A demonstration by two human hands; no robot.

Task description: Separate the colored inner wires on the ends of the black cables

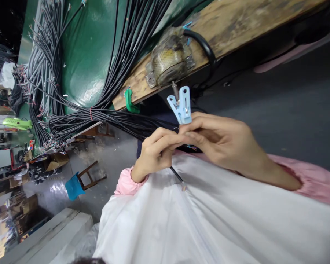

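My left hand [156,148] is closed around a thin black cable [177,175], whose lower end hangs over the white apron. Its fingertips meet those of my right hand [222,141], which is pinched together; what lies between the right fingertips is too small to make out. Just above the fingertips stands a light blue clothespin [183,106], beside a metal shaft [175,90] that comes out of a worn motor-like device [169,60] on a wooden board.
Black cables [129,47] and grey cables [44,62] lie on the green table [82,69]. A green clamp [130,102] sits on the wooden board's edge [236,22]. A blue-seated stool [74,186] stands on the floor at left.
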